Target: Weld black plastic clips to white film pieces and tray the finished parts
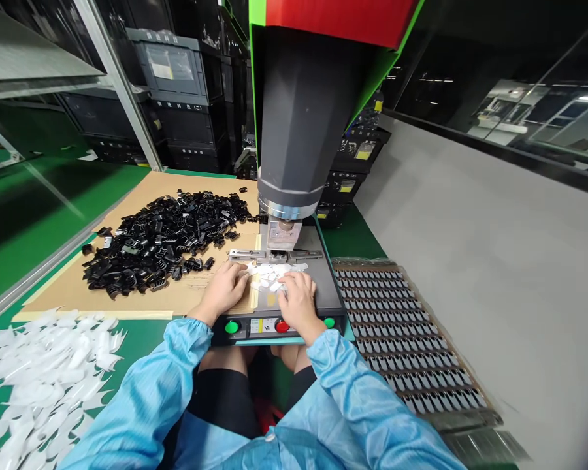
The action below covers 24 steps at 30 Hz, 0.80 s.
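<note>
A loose pile of small white plastic pieces [267,273] lies on the metal bed of a press, just in front of its fixture. My left hand [224,288] rests at the left edge of this pile, fingers bent, thumb apart from them, fingertips by the nearest pieces. From the right, my right hand [300,300] reaches in with its fingertips at the pieces, thumb and forefinger apart. No piece is plainly gripped in either hand. Above the pile stands the metal press head [283,234], over a small black part [277,255] in the metal fixture [247,254].
Many black clips [161,238] are heaped on cardboard [142,304] at left. White curved plastic pieces [49,385] cover the near left table. A tray [406,333] with rows of grey parts lies right. A green button [232,327] and red button [282,326] line the press front.
</note>
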Available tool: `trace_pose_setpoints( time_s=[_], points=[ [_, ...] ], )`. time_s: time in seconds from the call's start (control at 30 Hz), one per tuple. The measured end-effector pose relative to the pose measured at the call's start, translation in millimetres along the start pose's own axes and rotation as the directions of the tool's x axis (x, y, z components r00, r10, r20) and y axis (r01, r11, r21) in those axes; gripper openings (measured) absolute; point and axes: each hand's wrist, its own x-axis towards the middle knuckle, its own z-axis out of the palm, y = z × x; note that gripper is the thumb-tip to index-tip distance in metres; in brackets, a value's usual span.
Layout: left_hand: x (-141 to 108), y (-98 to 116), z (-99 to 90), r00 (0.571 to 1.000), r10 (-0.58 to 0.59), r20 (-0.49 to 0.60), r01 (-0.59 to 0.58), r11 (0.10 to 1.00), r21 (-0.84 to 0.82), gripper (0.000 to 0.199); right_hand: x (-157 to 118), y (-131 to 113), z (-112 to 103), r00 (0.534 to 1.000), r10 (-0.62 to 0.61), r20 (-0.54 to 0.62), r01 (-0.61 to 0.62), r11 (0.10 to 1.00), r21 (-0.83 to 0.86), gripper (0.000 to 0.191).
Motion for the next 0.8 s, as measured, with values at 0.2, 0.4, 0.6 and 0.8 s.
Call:
trace_pose_setpoints(
  time_s=[0.2, 0.4, 0.6, 0.8],
  points=[
    [11.0, -6.6, 17.5, 1.000, 0.008, 0.026, -0.009, 0.999, 0.032, 0.039, -6.4, 57.1, -5.3, 0.993, 0.115, -0.026, -0.117, 0.990, -0.080, 0.062],
    [6.7, 6.8, 37.9, 0.998, 0.018, 0.067, -0.021, 0.999, 0.043, 0.042, 9.2, 60.3, 5.1, 0.979, 0.107, 0.176, -0.082, 0.986, -0.145, 0.078],
    [-0.6, 32.2, 54.0, 0.994, 0.082, 0.068, -0.079, 0.996, -0.037, 0.040, 8.8, 28.0, 17.9, 0.977, 0.092, 0.193, -0.063, 0.987, -0.149, 0.080],
    [11.3, 39.0, 55.1, 0.991, 0.126, -0.040, -0.131, 0.980, -0.148, 0.039, 17.5, 28.8, 9.8, 0.989, 0.106, 0.100, -0.099, 0.992, -0.073, 0.069]
  ],
)
